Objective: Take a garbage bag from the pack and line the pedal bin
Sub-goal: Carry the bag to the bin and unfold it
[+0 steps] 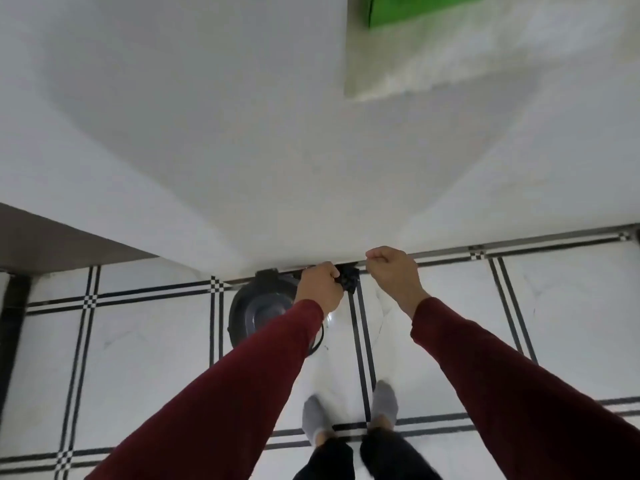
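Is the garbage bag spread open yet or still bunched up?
Bunched: the black garbage bag is a small crumpled wad in the left hand, not spread over the pedal bin.

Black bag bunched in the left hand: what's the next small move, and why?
Probably pinch a free edge with the right hand and pull it apart. The bag is still a tight wad in the left hand, the right fist sits just beside it, and the bin below looks unlined.

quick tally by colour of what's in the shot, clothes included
dark red: 2 sleeves
grey: 2 socks
black: 1 bag, 1 bin
green: 1 box
total: 7
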`<action>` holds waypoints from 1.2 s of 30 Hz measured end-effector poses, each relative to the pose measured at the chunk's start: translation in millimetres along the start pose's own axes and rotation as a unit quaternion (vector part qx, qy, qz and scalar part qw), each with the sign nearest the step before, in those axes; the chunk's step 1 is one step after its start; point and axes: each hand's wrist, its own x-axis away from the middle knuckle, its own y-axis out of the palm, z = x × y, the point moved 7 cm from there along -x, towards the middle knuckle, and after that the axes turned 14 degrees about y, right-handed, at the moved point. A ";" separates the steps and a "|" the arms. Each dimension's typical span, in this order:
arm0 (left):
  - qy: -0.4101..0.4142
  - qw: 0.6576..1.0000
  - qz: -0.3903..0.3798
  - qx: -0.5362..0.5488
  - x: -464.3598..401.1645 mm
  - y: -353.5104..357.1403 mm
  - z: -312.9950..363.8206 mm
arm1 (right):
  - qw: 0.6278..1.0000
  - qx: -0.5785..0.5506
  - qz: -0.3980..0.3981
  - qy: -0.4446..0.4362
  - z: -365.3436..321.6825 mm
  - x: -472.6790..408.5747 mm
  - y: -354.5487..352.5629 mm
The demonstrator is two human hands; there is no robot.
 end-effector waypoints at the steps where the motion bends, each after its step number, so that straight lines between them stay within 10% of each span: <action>1: -0.006 1.000 -0.027 -0.016 -18.3 24.0 -20.4 | 1.000 0.010 -0.006 0.017 21.0 -23.5 12.0; 19: -0.020 0.960 -0.121 -0.252 -278.1 369.3 -314.0 | 0.985 -0.145 -0.011 0.097 293.1 -349.5 140.1; 24: -0.016 0.994 0.037 0.100 -238.4 340.0 -264.1 | 0.982 -0.162 0.000 0.092 274.3 -328.0 121.0; 31: -0.100 0.839 0.109 0.523 -128.2 208.0 -105.9 | 0.981 -0.128 -0.145 0.032 183.1 -198.7 71.0; 33: -0.087 0.813 0.075 0.571 -92.2 159.9 -61.4 | 0.980 -0.107 -0.167 0.019 145.8 -147.0 52.4; 36: 0.001 0.870 0.080 0.487 -33.7 75.4 -9.2 | 0.978 -0.160 -0.131 -0.021 84.6 -69.6 9.5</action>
